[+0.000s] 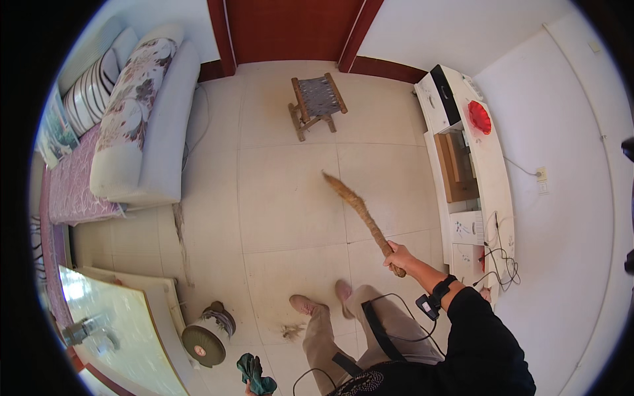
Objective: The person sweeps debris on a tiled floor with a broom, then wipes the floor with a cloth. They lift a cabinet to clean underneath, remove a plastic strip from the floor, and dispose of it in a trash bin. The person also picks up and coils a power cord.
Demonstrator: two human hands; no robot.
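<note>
My right hand (pixel 398 257) grips the lower end of a curved brown fibre-wrapped stick (pixel 366 218), perhaps a hand broom, which angles up and left over the tiled floor. Its thin tip points towards a folding stool (pixel 319 99) with a woven grey seat. At the bottom edge of the view, my left hand (pixel 249 391) is only partly visible and holds a crumpled dark green cloth or bag (pixel 255 376). A small tuft of brown debris (pixel 292 330) lies on the floor beside my shoes.
A bin with a round lid (pixel 204 345) stands at the lower left, beside a glossy table (pixel 124 321). A white sofa (pixel 163 128) is at the left. Along the right wall runs a white cabinet (pixel 495 183) with a red dish (pixel 479 118) and loose cables (pixel 500 265).
</note>
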